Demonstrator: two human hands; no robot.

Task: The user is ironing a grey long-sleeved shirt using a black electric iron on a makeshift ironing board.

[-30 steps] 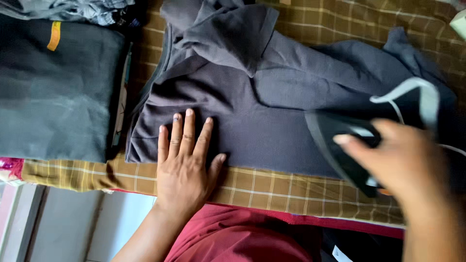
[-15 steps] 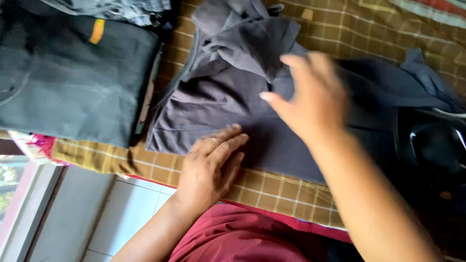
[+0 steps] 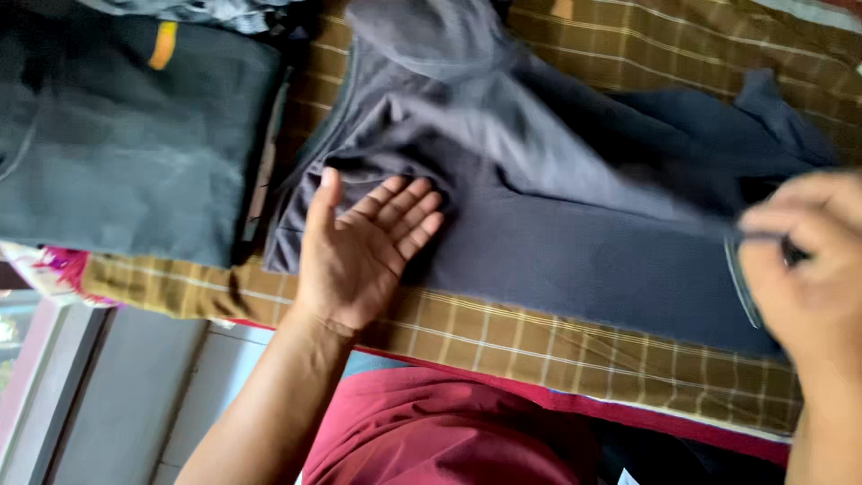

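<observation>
Head view: your left hand (image 3: 359, 251) lies open, palm up, on the grey garment (image 3: 557, 224); your right hand (image 3: 804, 269) is closed around a dark handle (image 3: 763, 238), blurred.

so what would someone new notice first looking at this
Probably the dark grey garment spread across the brown checked cloth, filling the middle. The left hand lies palm up on its lower left part, while the right hand grips its right end. A folded dark green garment lies at the far left.
</observation>
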